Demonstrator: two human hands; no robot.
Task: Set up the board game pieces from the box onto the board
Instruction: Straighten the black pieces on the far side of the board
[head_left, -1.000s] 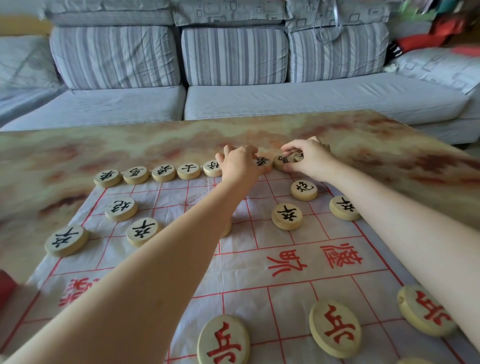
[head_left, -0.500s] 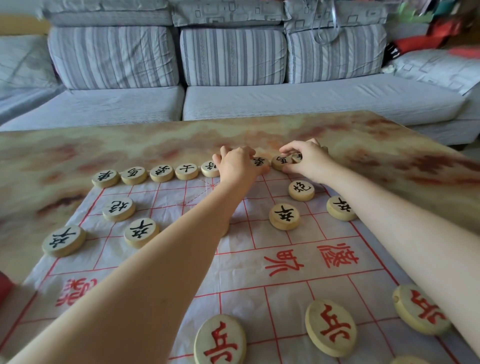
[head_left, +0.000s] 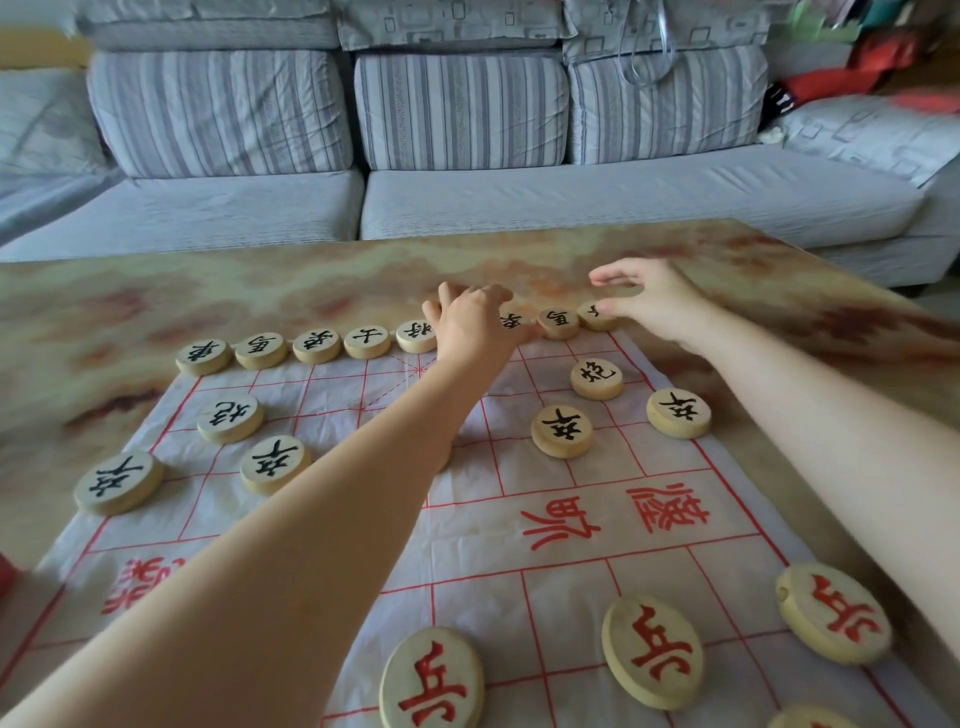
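A white paper board (head_left: 467, 519) with red grid lines lies on the table. Round wooden pieces with black characters form its far row (head_left: 317, 345); others (head_left: 561, 430) stand a few lines nearer. Three red-marked pieces (head_left: 652, 649) lie on the near half. My left hand (head_left: 478, 327) rests knuckles-up on the middle of the far row, hiding its fingertips and whatever lies beneath them. My right hand (head_left: 644, 296) hovers with fingers spread just above the far-right corner piece (head_left: 597, 316), holding nothing.
The board sits on a marbled brown-green table (head_left: 260, 291). A grey striped sofa (head_left: 571, 197) runs behind the table's far edge. A red object (head_left: 8, 577) shows at the left border. Another pale piece (head_left: 810, 719) peeks in at the bottom right.
My right hand has let go of the far-right pieces, lifted and spread its fingers. My left hand has stayed on the far row.
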